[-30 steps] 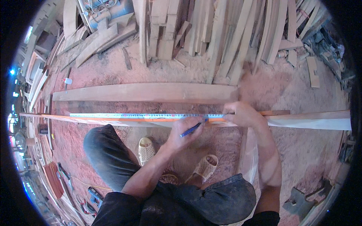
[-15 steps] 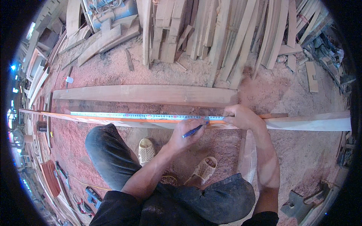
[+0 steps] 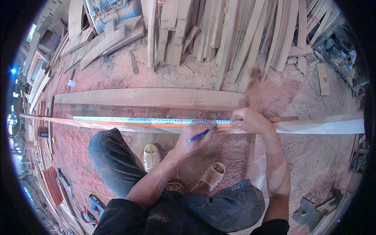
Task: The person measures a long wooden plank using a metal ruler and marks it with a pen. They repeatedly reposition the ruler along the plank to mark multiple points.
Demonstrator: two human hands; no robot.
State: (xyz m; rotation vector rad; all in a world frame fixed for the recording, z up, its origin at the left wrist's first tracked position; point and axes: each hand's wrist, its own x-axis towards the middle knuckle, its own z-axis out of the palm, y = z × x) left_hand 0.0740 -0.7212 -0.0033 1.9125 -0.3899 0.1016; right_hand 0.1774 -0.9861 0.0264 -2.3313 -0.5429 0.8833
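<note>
A long pale board [image 3: 321,127] runs across in front of my knees. Along its upper edge lies a white tape measure [image 3: 156,121] with its blade pulled out, beside a long orange strip [image 3: 94,122]. My left hand [image 3: 192,138] is closed around a blue pen [image 3: 199,135], its fingertips touching the board's near edge just below the tape. To its right, my right hand [image 3: 252,120] grips the tape blade against the board, fingers curled over the edge. Whatever lies under the right palm is hidden.
A wide plank [image 3: 152,98] lies just beyond the board. Stacked timber [image 3: 231,43] and a blue machine [image 3: 127,15] stand at the back. My sandalled feet [image 3: 213,174] are below the board. Tools, among them a blue power tool [image 3: 96,204], lie at lower left, with a cut wood piece [image 3: 309,211] at lower right.
</note>
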